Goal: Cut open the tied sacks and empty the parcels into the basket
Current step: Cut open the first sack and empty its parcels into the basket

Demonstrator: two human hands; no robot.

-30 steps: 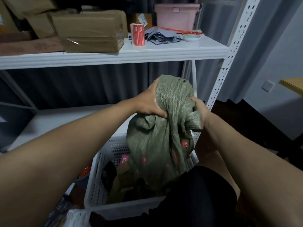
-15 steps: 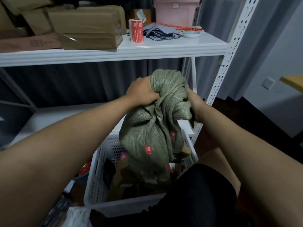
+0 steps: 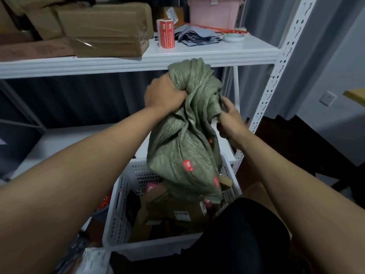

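Note:
A green woven sack [image 3: 183, 139] with small red labels hangs upside down over a white perforated basket [image 3: 116, 210]. My left hand [image 3: 164, 93] grips the bunched top of the sack on its left side. My right hand [image 3: 231, 117] grips a fold of the sack on its right side, a little lower. The sack's lower end reaches into the basket. Brown cardboard parcels [image 3: 169, 212] and a dark packet lie piled inside the basket, partly hidden by the sack and by my dark-clothed knee [image 3: 241, 240].
A white metal shelf [image 3: 177, 56] right behind the sack carries cardboard boxes [image 3: 106, 30], a roll of red labels [image 3: 166, 33], grey bags, a tape roll and a pink bin [image 3: 213, 10]. Its upright post [image 3: 276, 76] stands at the right. Loose items lie on the floor left of the basket.
Both hands have lifted the sack higher above the basket. More parcels now show in the basket under it. My right hand has shifted its hold lower on the sack.

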